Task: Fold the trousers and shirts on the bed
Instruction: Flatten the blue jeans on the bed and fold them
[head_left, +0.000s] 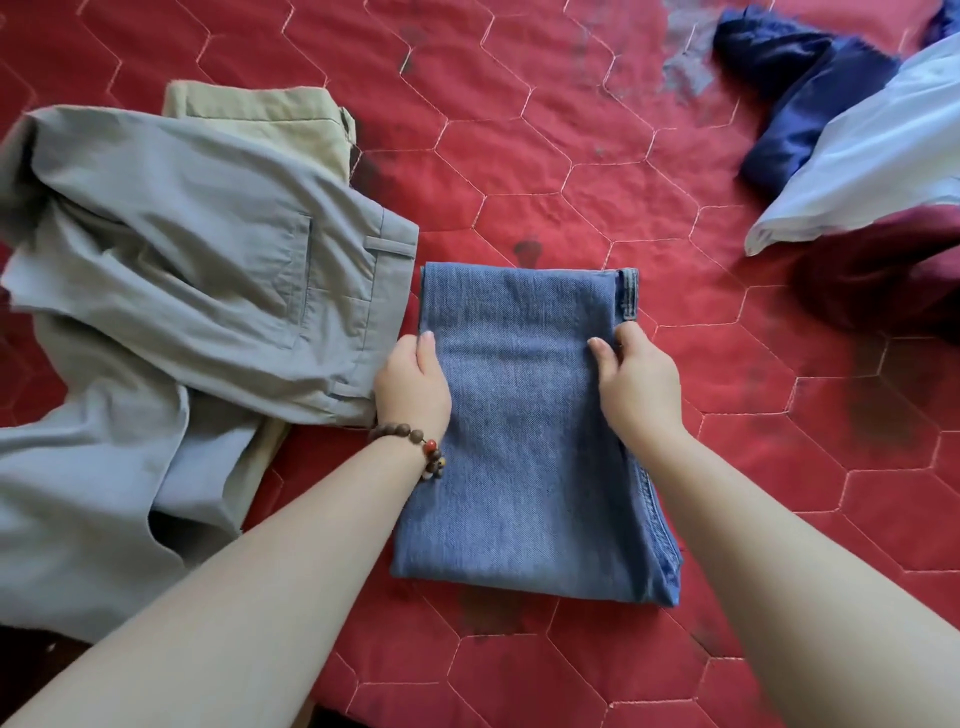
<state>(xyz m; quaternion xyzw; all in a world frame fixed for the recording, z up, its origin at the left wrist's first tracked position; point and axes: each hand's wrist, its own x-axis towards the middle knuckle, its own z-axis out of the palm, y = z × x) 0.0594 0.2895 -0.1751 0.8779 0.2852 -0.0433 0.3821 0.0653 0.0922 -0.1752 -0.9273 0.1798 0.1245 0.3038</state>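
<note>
Broadly, bed: a red quilted bedspread (545, 171) with hexagon stitching takes up the whole view and serves as the flat work surface, so each garment can be laid out and squared on it.
Grey trousers: the grey trousers (171, 291) sprawl loose on the left, waistband and back pocket up, their edge just beside the jeans; unfolded, they look like the next job and lie within easy reach.
Jeans: the blue jeans (524, 441) lie in the middle, directly in front of the person, folded into a long narrow rectangle with the waistband showing at the far right corner; probably one more fold, near end to far end, would finish them.
Shirts: a pale blue shirt (872, 161) lies crumpled over a navy garment (800, 98) at the far right, well apart from the jeans, seemingly a waiting pile.
Khaki trousers: the khaki trousers (270, 124) sit partly under the grey pair, apparently folded and set aside.
Left hand: the left hand (413, 382) grasps the left edge of the jeans, thumb on top and fingers curled under, which keeps the layers from sliding.
Right hand: the right hand (636, 382) grasps the right edge the same way, level with the left, so both sides can move together.
Bracelet: a beaded bracelet (415, 441) rings the left wrist.
</note>
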